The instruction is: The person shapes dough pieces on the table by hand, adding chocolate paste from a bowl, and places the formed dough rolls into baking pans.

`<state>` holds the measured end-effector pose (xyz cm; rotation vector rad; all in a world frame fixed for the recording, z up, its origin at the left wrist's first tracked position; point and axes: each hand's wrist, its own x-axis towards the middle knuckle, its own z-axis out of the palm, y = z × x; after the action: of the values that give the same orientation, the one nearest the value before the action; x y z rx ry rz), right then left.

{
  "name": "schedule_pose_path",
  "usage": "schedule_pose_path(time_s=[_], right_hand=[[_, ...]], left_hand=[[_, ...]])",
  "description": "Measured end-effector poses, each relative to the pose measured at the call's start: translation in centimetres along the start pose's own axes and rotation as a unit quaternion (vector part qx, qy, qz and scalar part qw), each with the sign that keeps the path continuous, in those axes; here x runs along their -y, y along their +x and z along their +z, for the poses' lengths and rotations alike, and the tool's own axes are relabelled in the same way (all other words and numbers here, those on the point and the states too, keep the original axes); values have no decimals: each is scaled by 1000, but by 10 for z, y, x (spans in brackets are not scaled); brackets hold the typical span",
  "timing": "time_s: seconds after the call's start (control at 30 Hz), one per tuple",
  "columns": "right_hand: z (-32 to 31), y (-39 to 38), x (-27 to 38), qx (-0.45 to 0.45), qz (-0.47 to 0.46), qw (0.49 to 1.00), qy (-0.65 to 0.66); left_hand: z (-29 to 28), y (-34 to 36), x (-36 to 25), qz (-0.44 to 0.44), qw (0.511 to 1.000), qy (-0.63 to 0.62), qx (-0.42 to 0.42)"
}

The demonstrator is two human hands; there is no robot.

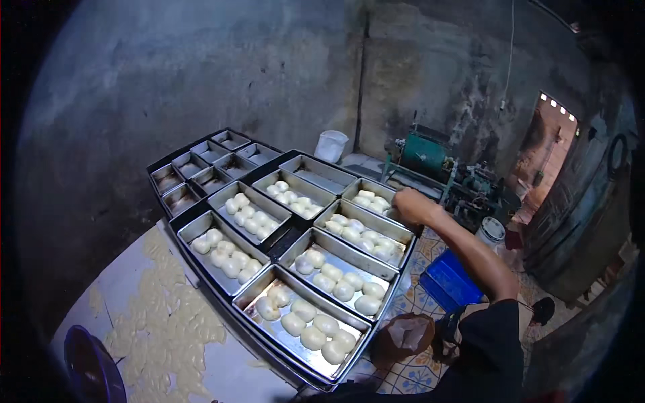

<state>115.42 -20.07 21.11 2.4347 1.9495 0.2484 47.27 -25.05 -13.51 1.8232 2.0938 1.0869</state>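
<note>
My right hand (415, 206) reaches over the far right loaf pan (363, 185), which holds rounded dough pieces (366, 199). Its fingers bend down at the pan's right end and are hidden behind the back of the hand, so a grip cannot be made out. Several more metal loaf pans stand close together on a large dark tray. The nearest pan (245, 305) carries dough balls (304, 309) in two rows, and the pans around it hold similar rows. One pan at the back (322, 173) has no dough in it. My left hand is out of view.
Behind, a second dark tray bears smaller bare pans (209, 151). Dough scraps (164, 322) cover part of the white tabletop (127, 272), with a purple basin (94, 363) alongside. A white bucket (331, 145), green machine (424, 154) and blue crate (451, 281) stand beyond and right.
</note>
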Motion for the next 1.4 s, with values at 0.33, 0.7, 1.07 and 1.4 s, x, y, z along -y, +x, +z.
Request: schedule_pose_path(time_s=[0.33, 0.7, 1.07, 1.4], right_hand=[[-70, 33, 34, 23, -58, 998, -19], [57, 253, 67, 148, -104, 898, 400], [-45, 133, 55, 138, -76, 962, 223], [-36, -176, 289, 262, -583, 493, 591]], left_hand=[[-1, 6, -17, 6, 999, 15, -42], [15, 7, -11, 27, 993, 50, -105], [26, 6, 22, -57, 985, -15, -162], [-84, 103, -117, 26, 844, -534, -32]])
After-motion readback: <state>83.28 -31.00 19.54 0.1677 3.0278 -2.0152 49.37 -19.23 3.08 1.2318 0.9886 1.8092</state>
